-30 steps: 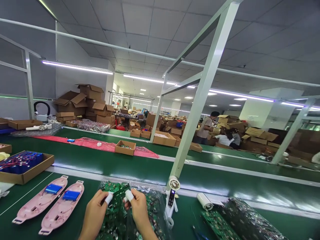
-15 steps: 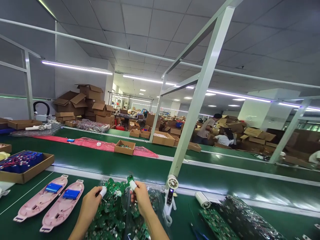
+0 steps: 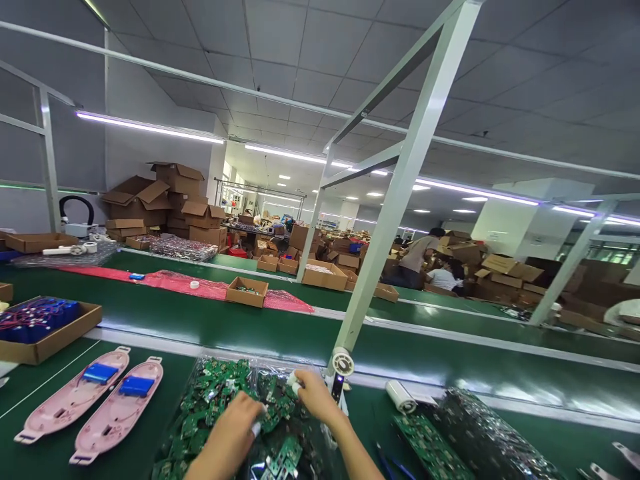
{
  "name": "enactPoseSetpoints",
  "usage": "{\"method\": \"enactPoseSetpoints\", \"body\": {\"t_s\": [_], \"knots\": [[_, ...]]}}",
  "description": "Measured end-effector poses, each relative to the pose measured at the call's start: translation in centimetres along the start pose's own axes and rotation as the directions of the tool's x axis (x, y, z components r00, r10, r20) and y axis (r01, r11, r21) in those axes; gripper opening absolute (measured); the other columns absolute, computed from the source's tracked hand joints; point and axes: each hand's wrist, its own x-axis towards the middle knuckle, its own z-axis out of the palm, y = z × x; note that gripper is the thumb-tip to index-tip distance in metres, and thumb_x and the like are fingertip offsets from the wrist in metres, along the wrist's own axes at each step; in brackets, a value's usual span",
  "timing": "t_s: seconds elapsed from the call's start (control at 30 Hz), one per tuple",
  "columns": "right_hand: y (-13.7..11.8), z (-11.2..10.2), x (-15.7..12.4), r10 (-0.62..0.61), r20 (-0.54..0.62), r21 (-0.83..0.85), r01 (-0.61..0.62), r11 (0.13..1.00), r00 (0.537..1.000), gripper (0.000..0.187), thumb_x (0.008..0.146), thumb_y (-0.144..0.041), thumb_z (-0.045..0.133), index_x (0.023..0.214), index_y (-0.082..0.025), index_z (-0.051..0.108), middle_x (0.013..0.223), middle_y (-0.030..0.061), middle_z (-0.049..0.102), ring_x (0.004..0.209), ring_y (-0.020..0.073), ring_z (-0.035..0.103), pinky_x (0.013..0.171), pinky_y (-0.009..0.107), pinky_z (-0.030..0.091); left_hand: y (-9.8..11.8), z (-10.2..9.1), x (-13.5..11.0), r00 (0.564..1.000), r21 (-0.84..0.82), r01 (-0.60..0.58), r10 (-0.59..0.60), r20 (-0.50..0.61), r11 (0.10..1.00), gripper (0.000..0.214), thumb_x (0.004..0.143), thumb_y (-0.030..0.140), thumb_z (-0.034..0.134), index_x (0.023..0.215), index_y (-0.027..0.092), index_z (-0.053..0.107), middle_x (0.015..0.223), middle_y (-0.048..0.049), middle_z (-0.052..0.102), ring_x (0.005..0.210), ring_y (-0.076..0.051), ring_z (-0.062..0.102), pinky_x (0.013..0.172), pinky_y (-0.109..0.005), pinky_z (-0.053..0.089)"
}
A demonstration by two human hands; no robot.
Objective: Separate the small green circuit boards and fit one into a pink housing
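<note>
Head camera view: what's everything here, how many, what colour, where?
Pink shells: two, pink, left foreground
Battery-like packs: two, blue, in shells
Wired packs: several, blue, left carton
Circuit boards: many, green, centre and right
Handheld device: one, white, by centre post
Cylinder: one, white, right foreground
Wrap: at least one sheet, red, mid-left
Boxes: many, brown, background
People: at least two, pale tops, background
Benches: several, green, throughout
Lights: several, white, ceiling
Left hand: one, white-tipped, centre
Right hand: one, white-tipped, beside it

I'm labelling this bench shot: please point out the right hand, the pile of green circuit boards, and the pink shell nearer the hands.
Right hand [image 3: 316,396]: head view, back of the hand.
Pile of green circuit boards [image 3: 219,385]: head view, its far left part.
Pink shell [image 3: 118,415]: head view, bare inside surface.
</note>
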Motion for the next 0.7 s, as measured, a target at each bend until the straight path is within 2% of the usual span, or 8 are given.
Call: {"method": "enactPoseSetpoints", "body": {"t_s": [0.1,0.17,0.27,0.37,0.47,0.53,0.63,0.7], "knots": [[1.4,0.1,-1.5,0.065,-0.093,0.2,-0.046,0.979,0.993,0.021,0.073,-0.009,0.041,0.077,-0.017,0.06,0.073,0.0021,0.059,0.07,0.0172,0.056,0.06,0.026,0.036,2.3,2.9,1.6,0.991,0.076,-0.07,0.06,0.119,0.995,0.041,0.075,0.0,0.044,0.102,0.017,0.069,0.109,-0.0138,0.072,0.11,-0.029,0.059,0.095,-0.041,0.044],[2.1,-0.1,-2.8,0.104,-0.128,0.334,-0.056,0.941,0.986,0.023,0.074,-0.017,0.039,0.084,-0.017,0.059,0.075,0.0032,0.059,0.067,0.0176,0.056,0.055,0.026,0.038,2.6,3.9,2.4,0.987,0.127,-0.075,0.056,0.149,0.989,0.042,0.077,-0.002,0.038,0.102,0.012,0.068,0.111,-0.0183,0.07,0.11,-0.031,0.059,0.095,-0.044,0.044],[2.8,-0.8,-5.0,0.145,-0.198,0.482,-0.033,0.876,0.969,0.028,0.074,-0.026,0.042,0.096,-0.017,0.059,0.081,0.0045,0.059,0.071,0.0191,0.058,0.059,0.028,0.042,1.9,3.8,2.9,0.989,0.173,-0.061,0.037,0.141,0.983,0.043,0.079,-0.002,0.034,0.104,0.012,0.066,0.111,-0.0191,0.068,0.107,-0.031,0.061,0.091,-0.044,0.047],[2.9,-1.2,-6.8,0.184,-0.223,0.585,-0.02,0.811,0.957,0.035,0.077,-0.037,0.044,0.102,-0.017,0.059,0.088,0.0074,0.061,0.073,0.0204,0.06,0.062,0.031,0.045,1.4,3.4,2.8,0.99,0.18,-0.081,0.058,0.126,0.98,0.041,0.078,0.001,0.042,0.11,0.013,0.064,0.115,-0.016,0.066,0.11,-0.03,0.059,0.093,-0.042,0.046],[2.3,-1.1,-7.4,0.175,-0.173,0.628,-0.028,0.777,0.969,0.033,0.073,-0.039,0.051,0.092,-0.016,0.066,0.084,0.0077,0.062,0.076,0.0215,0.06,0.064,0.032,0.047,1.9,3.8,2.6,0.987,0.186,-0.1,0.074,0.141,0.977,0.05,0.068,0.0,0.053,0.116,0.013,0.062,0.12,-0.0159,0.065,0.113,-0.033,0.055,0.099,-0.045,0.041],[1.7,-1.2,-7.1,0.158,-0.141,0.629,-0.035,0.777,0.977,0.03,0.07,-0.037,0.054,0.088,-0.017,0.069,0.081,0.0063,0.063,0.077,0.0207,0.06,0.069,0.032,0.048,2.4,4.2,2.4,0.989,0.186,-0.079,0.052,0.142,0.979,0.053,0.067,-0.004,0.051,0.116,0.012,0.062,0.118,-0.0184,0.066,0.113,-0.034,0.056,0.098,-0.048,0.039],[0.8,-2.1,-6.0,0.136,-0.103,0.602,-0.048,0.797,0.985,0.038,0.075,-0.036,0.047,0.102,-0.02,0.067,0.083,0.0042,0.063,0.065,0.0168,0.059,0.062,0.03,0.047,2.7,4.5,2.6,0.996,0.14,-0.018,0.005,0.092,0.99,0.053,0.072,-0.008,0.039,0.117,0.01,0.062,0.113,-0.0207,0.068,0.109,-0.033,0.059,0.095,-0.047,0.04],[0.3,-3.4,-5.1,0.113,-0.082,0.531,-0.053,0.846,0.99,0.038,0.073,-0.029,0.049,0.107,-0.022,0.066,0.072,0.0007,0.061,0.056,0.0153,0.055,0.056,0.028,0.042,2.3,4.0,2.9,0.999,0.065,0.029,-0.032,0.031,0.997,0.052,0.075,-0.006,0.036,0.118,0.01,0.06,0.108,-0.0213,0.069,0.105,-0.032,0.062,0.091,-0.045,0.043]]}}
